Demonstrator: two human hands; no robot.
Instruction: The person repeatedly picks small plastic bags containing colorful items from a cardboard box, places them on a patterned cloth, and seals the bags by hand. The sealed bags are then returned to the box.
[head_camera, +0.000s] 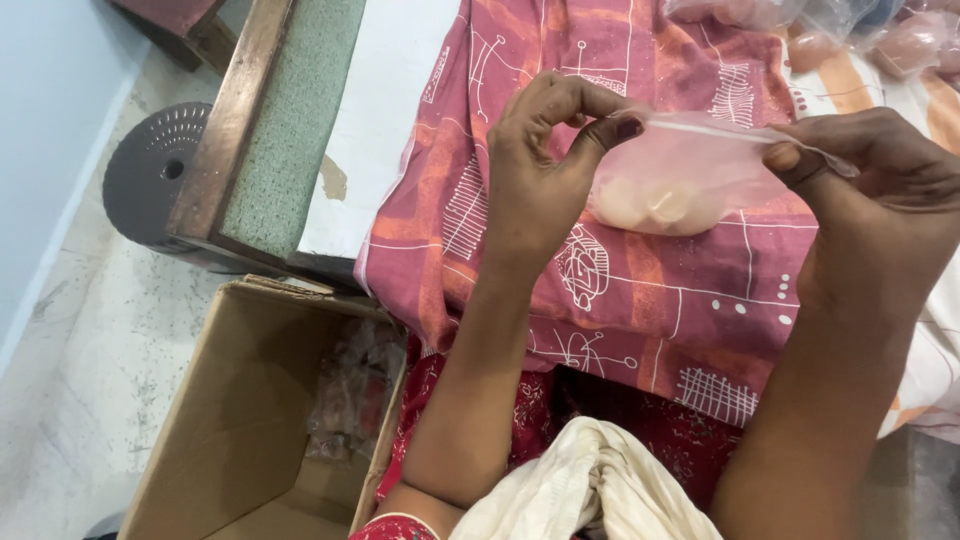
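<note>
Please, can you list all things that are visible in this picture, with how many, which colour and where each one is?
small plastic bag: one, clear, pale round pieces inside, held above the cloth
patterned cloth: one, red and orange with white drawings, over the table
more filled bags: several, clear, top right
cardboard box: one, brown, open, on the floor at lower left, some clear wrapped things inside
round stool: one, dark, at left
white cloth: one, on the lap
left hand: pinches the bag's top edge
right hand: pinches the other end
</note>
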